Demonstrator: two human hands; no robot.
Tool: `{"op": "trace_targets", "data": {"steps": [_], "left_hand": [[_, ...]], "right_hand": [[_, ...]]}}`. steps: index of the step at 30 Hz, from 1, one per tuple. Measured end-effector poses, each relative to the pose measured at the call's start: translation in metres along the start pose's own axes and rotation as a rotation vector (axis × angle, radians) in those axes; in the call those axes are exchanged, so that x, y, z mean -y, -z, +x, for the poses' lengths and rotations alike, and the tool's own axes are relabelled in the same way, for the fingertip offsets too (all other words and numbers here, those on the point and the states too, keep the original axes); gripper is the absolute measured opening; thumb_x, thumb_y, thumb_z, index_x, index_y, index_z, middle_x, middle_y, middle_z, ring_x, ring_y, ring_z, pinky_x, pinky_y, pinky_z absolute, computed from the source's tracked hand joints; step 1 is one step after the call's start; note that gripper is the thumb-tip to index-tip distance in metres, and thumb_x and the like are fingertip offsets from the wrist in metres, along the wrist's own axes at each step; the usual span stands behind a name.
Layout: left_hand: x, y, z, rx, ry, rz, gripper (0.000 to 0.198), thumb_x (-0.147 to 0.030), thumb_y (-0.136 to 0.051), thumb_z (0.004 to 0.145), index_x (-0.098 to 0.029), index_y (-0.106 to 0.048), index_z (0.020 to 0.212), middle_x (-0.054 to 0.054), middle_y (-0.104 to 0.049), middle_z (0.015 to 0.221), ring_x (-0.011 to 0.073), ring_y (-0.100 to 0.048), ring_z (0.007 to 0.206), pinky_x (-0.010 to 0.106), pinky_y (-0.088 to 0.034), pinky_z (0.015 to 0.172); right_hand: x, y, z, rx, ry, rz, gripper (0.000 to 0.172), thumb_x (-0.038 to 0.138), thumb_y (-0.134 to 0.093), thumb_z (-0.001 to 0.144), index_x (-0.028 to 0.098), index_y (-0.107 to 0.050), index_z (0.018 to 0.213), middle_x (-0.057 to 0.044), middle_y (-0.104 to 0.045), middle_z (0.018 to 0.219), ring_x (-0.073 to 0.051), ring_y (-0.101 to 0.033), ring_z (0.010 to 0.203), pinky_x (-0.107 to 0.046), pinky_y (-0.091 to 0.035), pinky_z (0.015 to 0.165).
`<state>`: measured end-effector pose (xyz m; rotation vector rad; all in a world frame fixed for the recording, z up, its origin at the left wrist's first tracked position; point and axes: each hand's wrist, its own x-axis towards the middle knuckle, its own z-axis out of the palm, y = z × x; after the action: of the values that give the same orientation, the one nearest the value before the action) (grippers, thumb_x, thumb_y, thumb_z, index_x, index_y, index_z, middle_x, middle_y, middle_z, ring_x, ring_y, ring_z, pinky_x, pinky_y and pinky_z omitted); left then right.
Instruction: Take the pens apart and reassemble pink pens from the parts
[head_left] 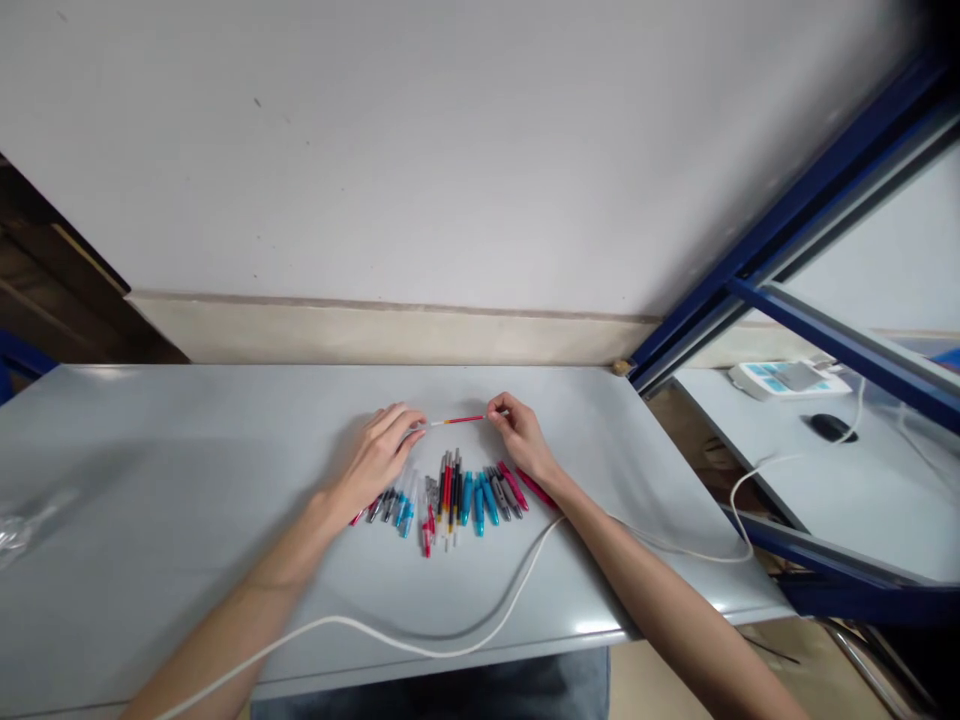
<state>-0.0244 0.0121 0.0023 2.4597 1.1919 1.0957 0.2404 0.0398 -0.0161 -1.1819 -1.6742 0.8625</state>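
A red pen refill [463, 420] stretches between my two hands above the table. My right hand [521, 430] pinches its red end. At the pale tip, the thumb and fingers of my left hand [388, 445] close around it. Below lie several loose refills [450, 485], black and red. To their right are blue pen barrels [480, 498], grey barrels [501, 493] and pink-red barrels [514, 485]. Clear pen parts with blue, black and red ends [405, 508] rest under my left hand, partly covered by it. Small red pieces [427, 530] sit nearby.
A white cable [420, 652] loops across the grey table [187, 450] and under my right forearm. Crumpled clear plastic [22, 530] is at the left. A blue frame [810, 170] stands at the right, with a black mouse [832, 428] and a white device [787, 380] beyond it.
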Motion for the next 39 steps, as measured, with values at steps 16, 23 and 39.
{"op": "trace_targets", "data": {"steps": [16,23,39], "left_hand": [[-0.018,-0.011,0.000,-0.043,-0.106,0.102,0.022,-0.022,-0.044,0.105,-0.018,-0.064,0.114,0.006,-0.069,0.102,0.0164,-0.065,0.086,0.029,-0.049,0.077],[-0.025,-0.015,-0.001,0.091,-0.075,0.441,0.034,-0.038,-0.039,0.107,-0.023,-0.067,0.099,0.002,-0.065,0.092,0.0138,-0.061,0.068,0.029,-0.033,0.056],[-0.009,0.005,-0.003,-0.073,0.152,0.047,0.031,-0.037,-0.043,0.105,-0.019,-0.064,0.091,0.001,-0.062,0.084,0.0140,-0.057,0.074,0.026,-0.041,0.070]], "right_hand": [[0.028,-0.010,-0.009,0.107,0.207,-0.150,0.027,0.034,-0.049,0.103,0.020,-0.058,0.082,-0.001,-0.056,0.078,-0.017,-0.050,0.073,-0.029,-0.039,0.071],[0.033,-0.016,-0.010,0.190,0.104,-0.101,0.040,0.044,-0.053,0.101,0.018,-0.057,0.070,0.001,-0.056,0.068,-0.014,-0.047,0.065,-0.027,-0.036,0.066],[0.036,0.013,-0.016,0.304,0.188,-0.186,0.020,0.033,-0.059,0.097,0.017,-0.071,0.097,-0.003,-0.063,0.088,-0.018,-0.054,0.081,-0.030,-0.042,0.077]]}}
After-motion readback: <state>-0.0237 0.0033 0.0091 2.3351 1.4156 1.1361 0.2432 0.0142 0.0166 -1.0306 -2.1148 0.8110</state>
